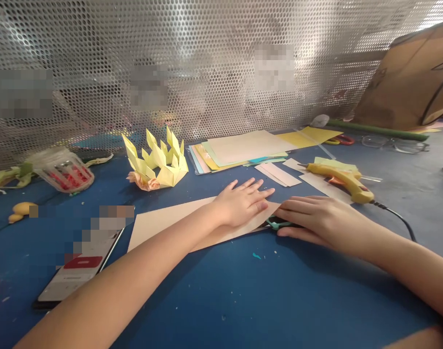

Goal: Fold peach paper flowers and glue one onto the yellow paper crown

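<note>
The sheet of pale pinkish paper lies flat in front of me, slanting across the blue surface, and my left hand rests on its right part with the palm down and the fingers spread open, I'd judge to keep it from sliding. At that same end my right hand is half curled, fingers above and thumb below, around a teal-handled tool, maybe scissors; my fingers hide too much for me to tell whether I am gripping it. Just beyond my fingers lie pink paper strips, and to their right a yellow glue gun rests on paper scraps, perhaps so its tip stays off the surface. Behind, a stack of coloured paper sits pushed back, which leaves room for the sheet. Farther left stands a folded yellow paper piece, out of reach of my forearm's sweep, it seems. The phone lies nearer me, beside my left arm, probably to be glanced at.
</note>
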{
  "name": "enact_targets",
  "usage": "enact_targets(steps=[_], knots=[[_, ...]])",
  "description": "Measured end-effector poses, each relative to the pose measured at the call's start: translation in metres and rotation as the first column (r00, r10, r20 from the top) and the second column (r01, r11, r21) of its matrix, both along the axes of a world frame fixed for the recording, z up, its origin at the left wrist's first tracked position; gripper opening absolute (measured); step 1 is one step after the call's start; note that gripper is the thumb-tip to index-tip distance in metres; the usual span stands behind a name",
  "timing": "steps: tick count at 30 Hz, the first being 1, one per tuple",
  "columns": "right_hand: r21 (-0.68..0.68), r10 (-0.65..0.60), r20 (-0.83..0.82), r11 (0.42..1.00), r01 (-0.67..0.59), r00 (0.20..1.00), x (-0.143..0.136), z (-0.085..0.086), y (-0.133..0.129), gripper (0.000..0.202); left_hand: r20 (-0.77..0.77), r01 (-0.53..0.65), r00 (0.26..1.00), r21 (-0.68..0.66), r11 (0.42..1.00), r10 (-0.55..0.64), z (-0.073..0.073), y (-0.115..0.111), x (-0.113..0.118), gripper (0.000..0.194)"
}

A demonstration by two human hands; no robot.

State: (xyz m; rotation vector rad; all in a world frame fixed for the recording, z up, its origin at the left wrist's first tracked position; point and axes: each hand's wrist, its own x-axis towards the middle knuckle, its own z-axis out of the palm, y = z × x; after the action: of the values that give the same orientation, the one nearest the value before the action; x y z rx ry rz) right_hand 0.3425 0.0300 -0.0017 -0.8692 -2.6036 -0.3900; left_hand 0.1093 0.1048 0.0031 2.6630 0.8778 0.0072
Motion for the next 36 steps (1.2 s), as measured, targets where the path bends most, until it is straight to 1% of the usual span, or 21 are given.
enact_targets(steps=[6,8,10,11,13,15,16,19,21,24,31,36], knots=[[-0.086,0.064,0.028,0.994,-0.061,0.998,0.016,0.008,0.016,0.044,0.037,-0.206,0.978,0.018,0.978,0.205,-0.003,-0.012,0.013,0.064],[-0.124,0.063,0.022,0.99,-0.06,0.998,0.018,0.008,0.021,0.043,0.079,-0.258,0.964,0.033,0.966,0.255,-0.001,-0.015,0.012,0.061],[-0.156,0.049,0.005,0.987,-0.048,0.999,0.018,0.005,0.024,0.044,0.127,-0.295,0.949,0.05,0.954,0.287,0.003,-0.019,0.006,0.058],[-0.168,0.04,-0.006,0.985,-0.041,0.999,0.018,0.003,0.025,0.044,0.145,-0.302,0.945,0.054,0.952,0.292,0.005,-0.02,0.002,0.059],[-0.187,0.026,-0.028,0.982,-0.031,0.999,0.017,-0.001,0.025,0.043,0.16,-0.283,0.949,0.053,0.958,0.272,0.008,-0.025,-0.01,0.062],[-0.202,0.023,-0.039,0.979,-0.03,0.999,0.016,-0.002,0.023,0.041,0.147,-0.243,0.961,0.041,0.969,0.234,0.009,-0.032,-0.021,0.057],[-0.206,0.027,-0.042,0.978,-0.035,0.999,0.015,-0.002,0.022,0.041,0.132,-0.218,0.968,0.031,0.976,0.212,0.008,-0.036,-0.026,0.054],[-0.205,0.052,-0.037,0.977,-0.058,0.998,0.014,-0.002,0.021,0.043,0.085,-0.167,0.982,-0.002,0.986,0.167,0.002,-0.049,-0.036,0.059],[-0.197,0.061,-0.028,0.978,-0.066,0.998,0.014,-0.002,0.021,0.043,0.068,-0.165,0.984,-0.004,0.986,0.165,-0.003,-0.055,-0.037,0.061],[-0.193,0.072,-0.007,0.979,-0.072,0.997,0.013,-0.003,0.022,0.043,0.047,-0.167,0.985,0.002,0.986,0.167,-0.006,-0.058,-0.036,0.062],[-0.169,0.135,0.029,0.977,-0.129,0.99,0.009,-0.002,0.018,0.044,0.019,-0.138,0.99,0.012,0.99,0.138,-0.007,-0.054,-0.035,0.065],[-0.136,0.15,0.022,0.98,-0.146,0.988,0.006,0.0,0.015,0.041,0.015,-0.136,0.991,0.024,0.99,0.136,-0.009,-0.054,-0.036,0.065]])
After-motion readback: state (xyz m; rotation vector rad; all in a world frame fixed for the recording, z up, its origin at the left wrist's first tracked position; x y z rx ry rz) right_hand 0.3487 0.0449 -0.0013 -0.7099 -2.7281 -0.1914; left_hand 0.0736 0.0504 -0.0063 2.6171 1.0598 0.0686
